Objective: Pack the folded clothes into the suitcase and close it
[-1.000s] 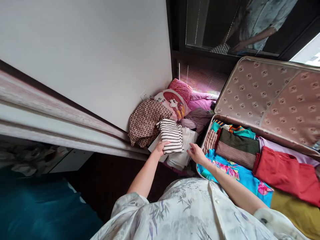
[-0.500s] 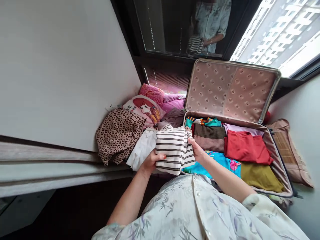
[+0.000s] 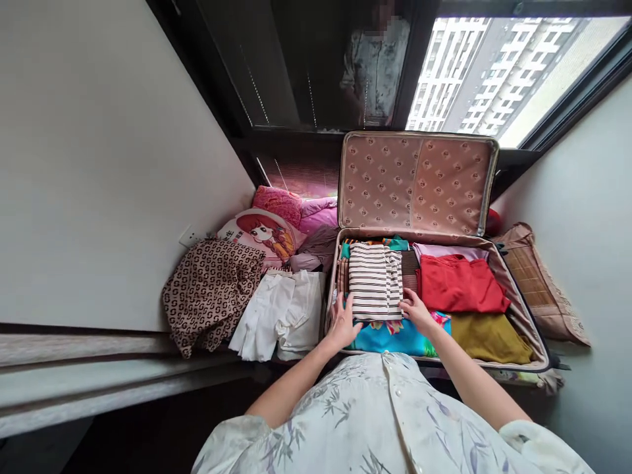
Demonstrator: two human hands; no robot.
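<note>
So the striped garment is folded up inside the open suitcase, lying on top of other clothes at the left end. Left hand has its grip released, fingers spread by the near left corner. Right hand is at the near right corner, can't tell if that grip is pinching cloth or just resting. Red garment sits just to the right, fwiw.

A dark-framed window stands between pale walls.
</note>
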